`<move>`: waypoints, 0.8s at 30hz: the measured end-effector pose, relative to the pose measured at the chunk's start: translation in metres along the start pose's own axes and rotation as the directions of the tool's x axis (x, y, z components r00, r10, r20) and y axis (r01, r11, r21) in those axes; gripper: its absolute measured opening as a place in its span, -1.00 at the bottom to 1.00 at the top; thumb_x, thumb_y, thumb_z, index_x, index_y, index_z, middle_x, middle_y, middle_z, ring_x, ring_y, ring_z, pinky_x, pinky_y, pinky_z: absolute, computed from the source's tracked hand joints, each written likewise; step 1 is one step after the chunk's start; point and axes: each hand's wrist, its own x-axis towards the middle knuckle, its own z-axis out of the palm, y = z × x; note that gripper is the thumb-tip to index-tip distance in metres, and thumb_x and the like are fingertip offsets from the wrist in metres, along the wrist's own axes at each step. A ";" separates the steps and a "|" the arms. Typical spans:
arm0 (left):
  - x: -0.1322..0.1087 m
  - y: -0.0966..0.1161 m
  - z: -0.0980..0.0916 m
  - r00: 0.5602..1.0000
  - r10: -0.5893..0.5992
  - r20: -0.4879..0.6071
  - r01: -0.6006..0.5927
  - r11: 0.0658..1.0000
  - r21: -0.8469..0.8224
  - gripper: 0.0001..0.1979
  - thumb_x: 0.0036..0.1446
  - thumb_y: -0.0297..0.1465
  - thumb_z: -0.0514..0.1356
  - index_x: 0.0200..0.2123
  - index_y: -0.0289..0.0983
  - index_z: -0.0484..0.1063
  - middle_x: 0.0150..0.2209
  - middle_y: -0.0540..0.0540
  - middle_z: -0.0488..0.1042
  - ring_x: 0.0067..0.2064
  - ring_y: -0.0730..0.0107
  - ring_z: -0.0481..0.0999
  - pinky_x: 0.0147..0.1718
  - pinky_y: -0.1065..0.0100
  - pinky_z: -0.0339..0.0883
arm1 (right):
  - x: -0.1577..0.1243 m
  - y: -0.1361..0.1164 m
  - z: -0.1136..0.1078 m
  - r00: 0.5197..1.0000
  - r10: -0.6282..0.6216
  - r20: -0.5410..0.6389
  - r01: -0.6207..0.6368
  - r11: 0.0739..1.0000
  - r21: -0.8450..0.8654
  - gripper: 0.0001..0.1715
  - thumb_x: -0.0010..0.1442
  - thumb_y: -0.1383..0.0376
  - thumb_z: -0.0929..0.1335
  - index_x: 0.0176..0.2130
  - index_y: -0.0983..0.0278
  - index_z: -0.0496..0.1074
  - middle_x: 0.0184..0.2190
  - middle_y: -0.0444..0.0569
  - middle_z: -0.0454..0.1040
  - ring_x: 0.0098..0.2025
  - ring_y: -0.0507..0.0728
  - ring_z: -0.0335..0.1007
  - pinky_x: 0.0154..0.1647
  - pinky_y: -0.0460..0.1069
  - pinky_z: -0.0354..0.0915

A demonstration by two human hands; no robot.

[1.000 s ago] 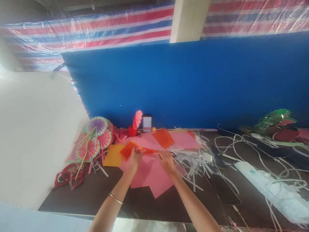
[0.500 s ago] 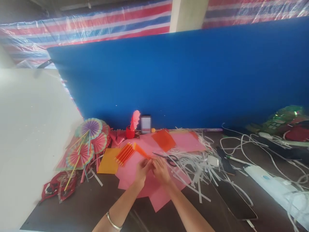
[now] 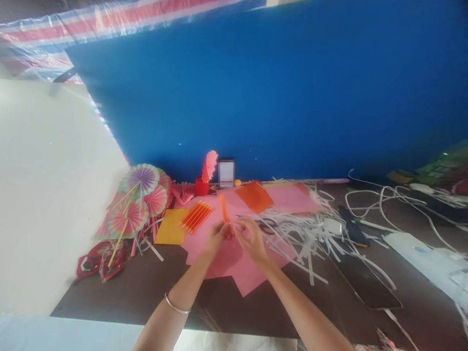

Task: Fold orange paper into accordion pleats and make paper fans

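Note:
My left hand (image 3: 217, 238) is closed in a pinch on an orange paper strip (image 3: 224, 207), which points up and away from me. My right hand (image 3: 253, 240) has its bent fingers closed at the strip's lower end, where the paper looks folded or bunched; fine detail there is blurred. Beneath both hands lie overlapping pink paper sheets (image 3: 217, 261). To the left, a row of narrow orange paper pieces (image 3: 196, 216) rests partly on a yellow sheet (image 3: 169, 227). Dark-handled scissors (image 3: 268, 224) lie just beyond my right hand, partly covered by white strips.
Pleated paper fans (image 3: 129, 220) and a red packet (image 3: 90, 263) sit at left. A red pot (image 3: 202, 186) and a small screen (image 3: 226, 174) stand at the back. White paper strips (image 3: 303, 239), a phone (image 3: 369, 282), cables and a power strip (image 3: 420, 256) spread rightward.
The orange strip has swung from slanting left to nearly straight up. My right hand has shifted slightly right, its fingers raised a little. The camera view has tilted down.

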 end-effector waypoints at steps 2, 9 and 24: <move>-0.002 0.001 0.001 0.998 0.025 0.058 -0.029 0.997 0.070 -0.59 0.08 -0.09 0.09 -0.49 -0.35 0.40 -0.56 -0.03 0.35 -0.48 0.48 0.31 -0.45 0.43 0.20 | 0.001 0.006 0.001 0.986 0.165 -0.022 -0.161 0.980 0.114 -0.74 0.13 0.15 0.31 -0.21 0.24 0.31 -0.32 -0.04 0.40 -0.36 0.08 0.34 -0.29 0.05 0.36; -0.012 -0.004 0.010 0.976 0.108 0.190 -0.150 0.963 0.223 -0.64 0.15 -0.19 0.01 -0.50 -0.32 0.38 -0.57 0.00 0.35 -0.48 0.45 0.35 -0.43 0.42 0.21 | 0.004 0.003 0.001 0.947 0.320 -0.016 -0.303 0.912 0.278 -0.68 -0.03 0.12 0.41 -0.42 0.25 0.26 -0.46 -0.13 0.36 -0.41 0.06 0.33 -0.36 -0.02 0.31; -0.019 -0.003 0.011 0.975 0.140 0.175 -0.208 0.857 0.472 -0.71 0.20 -0.33 -0.06 -0.26 -0.32 0.41 -0.37 -0.14 0.50 -0.39 0.36 0.43 -0.34 0.35 0.28 | 0.005 -0.002 0.000 0.888 0.457 -0.058 -0.387 0.809 0.443 -0.74 -0.03 0.14 0.42 -0.48 0.30 0.43 -0.50 -0.10 0.44 -0.43 0.03 0.35 -0.35 -0.03 0.32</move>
